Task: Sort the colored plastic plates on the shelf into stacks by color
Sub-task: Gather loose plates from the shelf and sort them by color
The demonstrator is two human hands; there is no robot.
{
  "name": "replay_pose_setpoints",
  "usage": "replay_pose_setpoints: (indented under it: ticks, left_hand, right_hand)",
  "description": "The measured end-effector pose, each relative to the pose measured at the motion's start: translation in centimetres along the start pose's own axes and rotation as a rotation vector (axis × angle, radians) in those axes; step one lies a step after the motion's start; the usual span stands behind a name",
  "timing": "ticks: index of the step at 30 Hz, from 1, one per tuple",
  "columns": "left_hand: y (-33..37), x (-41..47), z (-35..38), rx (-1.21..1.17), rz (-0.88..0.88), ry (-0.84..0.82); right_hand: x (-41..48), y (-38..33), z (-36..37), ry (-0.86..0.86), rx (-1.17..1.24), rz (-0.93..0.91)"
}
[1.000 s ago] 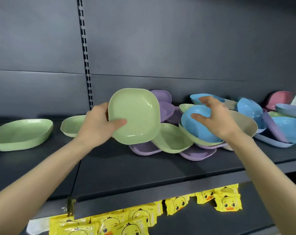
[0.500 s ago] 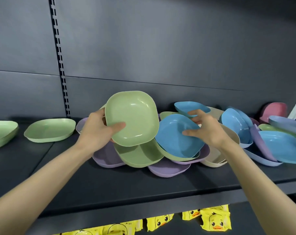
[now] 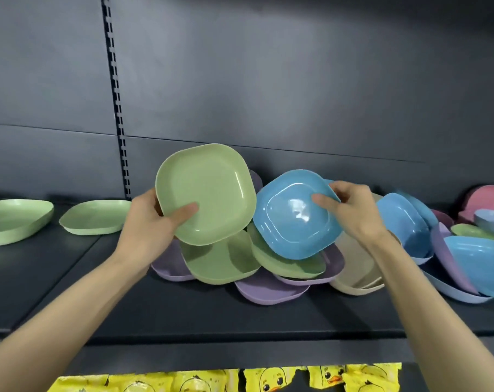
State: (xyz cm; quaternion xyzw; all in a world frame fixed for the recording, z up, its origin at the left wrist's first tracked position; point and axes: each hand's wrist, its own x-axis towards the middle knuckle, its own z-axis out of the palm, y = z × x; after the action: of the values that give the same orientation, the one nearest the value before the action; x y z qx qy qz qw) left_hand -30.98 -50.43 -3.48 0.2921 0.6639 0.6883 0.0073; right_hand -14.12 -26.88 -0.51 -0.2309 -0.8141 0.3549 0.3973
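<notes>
My left hand (image 3: 152,222) grips a green plate (image 3: 209,190) by its lower left rim and holds it tilted toward me above the pile. My right hand (image 3: 353,212) grips a blue plate (image 3: 291,219) by its right rim, lifted and tilted, right beside the green one. Beneath them a mixed pile lies on the dark shelf (image 3: 183,312): green plates (image 3: 220,261), purple plates (image 3: 271,290) and a beige plate (image 3: 353,267). Two green plates (image 3: 95,216) lie apart at the left.
More blue plates (image 3: 404,222), purple plates and pink plates (image 3: 486,199) crowd the shelf's right end. A slotted upright (image 3: 117,108) runs up the dark back panel. Yellow duck-printed packets (image 3: 268,380) hang below the shelf's front edge.
My right hand has lifted the blue plate off the pile and tipped it up toward me. The green plate in my left hand has stayed raised. The view has shifted a little.
</notes>
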Motion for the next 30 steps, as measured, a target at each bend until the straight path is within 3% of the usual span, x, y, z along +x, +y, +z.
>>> replay_pose_setpoints:
  ticks: [4, 12, 22, 30]
  left_hand:
    - [0.5, -0.5, -2.4, -0.003, 0.064, 0.103]
    - [0.0, -1.7, -12.0, -0.026, 0.088, 0.236]
    - [-3.0, -3.9, -32.7, 0.237, 0.097, 0.314]
    - [-4.8, -2.2, -42.0, 0.262, 0.094, 0.16]
  right_hand:
    - [-0.8, -2.7, 1.4, 0.09, 0.223, -0.035]
    - [-4.4, -10.5, 11.4, -0.032, 0.45, -0.059]
    - [-11.4, -20.1, 29.6, -0.214, 0.602, -0.058]
    - [-13.4, -25.0, 37.5, -0.21, 0.524, -0.027]
